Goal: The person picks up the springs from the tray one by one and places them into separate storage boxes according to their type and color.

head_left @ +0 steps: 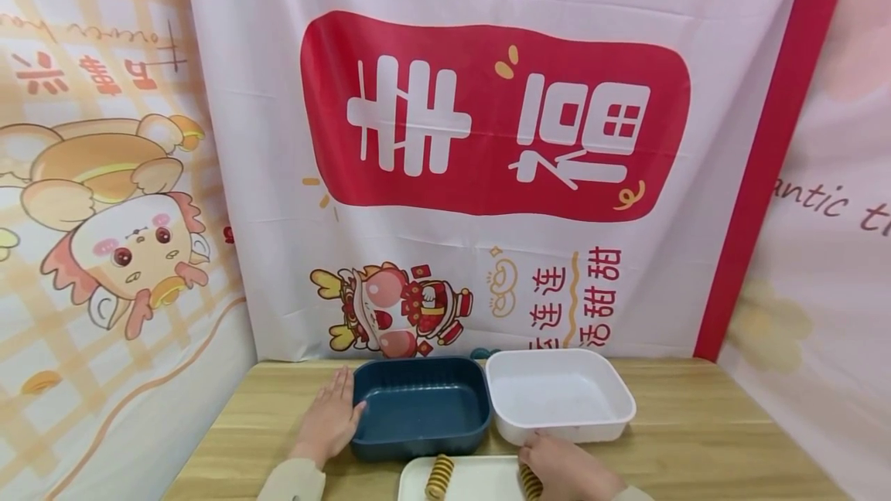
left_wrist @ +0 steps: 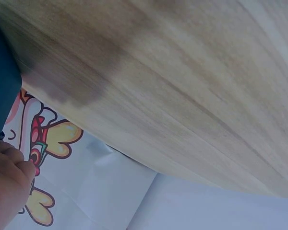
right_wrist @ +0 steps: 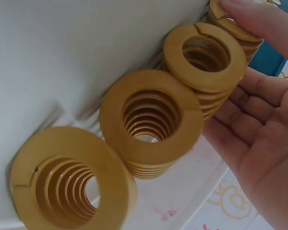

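Observation:
At the dark blue bin (head_left: 421, 447), my left hand (head_left: 330, 417) lies along the outer left wall. Its thumb crosses the rim, and the fingers stay outside. The left wrist view catches only part of this hand beside the blue wall. My right hand (head_left: 567, 468) is over a white tray (head_left: 480, 478), at a yellow coil spring (head_left: 530, 483). In the right wrist view, the thumb presses a coil spring (right_wrist: 233, 24) at the end of a row of several, with fingers curled on its other side. Another coil spring (head_left: 440, 478) lies toward the tray's left.
A white bin (head_left: 560, 430) stands beside the blue one, in front of a printed cloth (head_left: 487, 230). Both bins rest on a wooden table (head_left: 710, 416). More printed cloth hangs at left and right. A small teal piece (head_left: 482, 352) shows behind the bins.

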Demonstrator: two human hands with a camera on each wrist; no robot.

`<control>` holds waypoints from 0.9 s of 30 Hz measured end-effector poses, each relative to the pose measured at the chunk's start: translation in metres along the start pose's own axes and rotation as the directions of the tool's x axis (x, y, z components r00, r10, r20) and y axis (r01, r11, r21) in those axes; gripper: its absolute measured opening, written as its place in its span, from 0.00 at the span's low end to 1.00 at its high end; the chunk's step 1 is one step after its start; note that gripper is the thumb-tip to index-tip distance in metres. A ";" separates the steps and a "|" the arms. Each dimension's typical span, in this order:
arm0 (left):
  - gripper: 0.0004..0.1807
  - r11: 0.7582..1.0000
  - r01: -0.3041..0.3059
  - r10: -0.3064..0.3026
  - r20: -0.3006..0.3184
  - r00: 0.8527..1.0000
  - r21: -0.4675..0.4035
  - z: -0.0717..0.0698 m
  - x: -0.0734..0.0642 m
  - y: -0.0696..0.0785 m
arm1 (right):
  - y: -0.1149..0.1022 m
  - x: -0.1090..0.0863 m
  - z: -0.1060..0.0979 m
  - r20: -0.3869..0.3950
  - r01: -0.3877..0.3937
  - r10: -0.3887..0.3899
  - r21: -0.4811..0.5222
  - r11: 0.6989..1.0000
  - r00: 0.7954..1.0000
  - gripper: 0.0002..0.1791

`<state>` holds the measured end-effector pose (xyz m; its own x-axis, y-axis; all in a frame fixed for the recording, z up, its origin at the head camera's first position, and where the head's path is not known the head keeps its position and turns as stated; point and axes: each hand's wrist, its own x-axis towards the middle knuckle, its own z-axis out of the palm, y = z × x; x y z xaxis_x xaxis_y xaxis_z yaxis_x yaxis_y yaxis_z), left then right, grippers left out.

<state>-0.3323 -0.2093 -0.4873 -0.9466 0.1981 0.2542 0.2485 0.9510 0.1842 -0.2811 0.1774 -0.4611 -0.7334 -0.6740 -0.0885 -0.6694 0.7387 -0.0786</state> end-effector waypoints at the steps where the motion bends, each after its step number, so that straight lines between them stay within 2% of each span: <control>1: 0.34 1.000 0.000 0.000 0.001 1.000 0.000 0.000 0.000 0.000 | 0.000 -0.001 0.000 -0.015 0.011 -0.012 -0.005 1.000 1.000 0.24; 6: 0.34 1.000 0.001 -0.001 0.004 1.000 0.002 -0.001 0.001 0.001 | -0.002 -0.003 0.000 -0.051 0.012 -0.010 0.043 0.999 0.999 0.21; 14: 0.33 1.000 0.000 0.000 0.013 1.000 0.008 -0.004 -0.001 0.002 | -0.004 -0.004 -0.007 -0.055 0.002 0.004 0.108 0.994 0.998 0.18; 20: 0.33 1.000 -0.007 0.007 0.008 1.000 0.008 -0.005 -0.001 0.002 | -0.002 -0.004 -0.012 -0.078 0.023 -0.013 0.126 0.992 0.997 0.20; 27: 0.34 1.000 -0.001 0.001 -0.001 1.000 -0.009 -0.003 -0.001 0.002 | -0.002 -0.004 -0.017 -0.059 -0.001 0.010 0.167 0.986 0.998 0.23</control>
<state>-0.3300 -0.2079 -0.4839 -0.9462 0.1992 0.2549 0.2515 0.9485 0.1924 -0.2793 0.1786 -0.4435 -0.7461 -0.6651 -0.0308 -0.6399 0.7290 -0.2430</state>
